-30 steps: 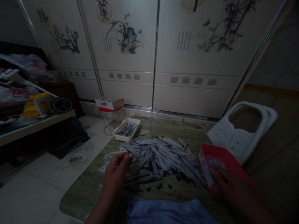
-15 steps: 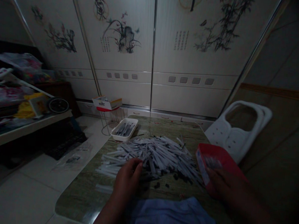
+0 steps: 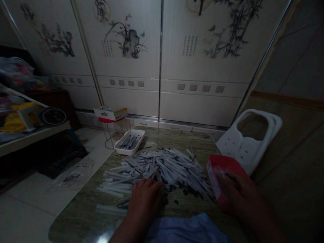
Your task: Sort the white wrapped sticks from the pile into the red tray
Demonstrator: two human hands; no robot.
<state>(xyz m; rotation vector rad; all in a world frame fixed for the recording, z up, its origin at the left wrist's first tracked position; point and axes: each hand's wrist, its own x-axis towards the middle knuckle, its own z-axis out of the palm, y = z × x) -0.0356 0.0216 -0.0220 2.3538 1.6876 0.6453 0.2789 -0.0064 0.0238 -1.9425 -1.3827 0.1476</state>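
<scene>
Sticks [image 3: 173, 167], thin and pale, heaped loose across the middle of the table [image 3: 75, 218]. Left hand [image 3: 146, 197] low at the near edge of the heap, palm down, fingers curled and tips hidden; cannot tell whether clamped on anything. Right hand [image 3: 235, 192] at the red tub [image 3: 225, 160], fingers over the opening near pale pieces [image 3: 219, 172] inside; grip too dark to tell. Small black bits [image 3: 176, 202] scattered between the hands. Blue cloth [image 3: 188, 233] at the near edge, just beside the left forearm [image 3: 129, 226]. White tray [image 3: 125, 152] of similar sticks at the far left corner.
</scene>
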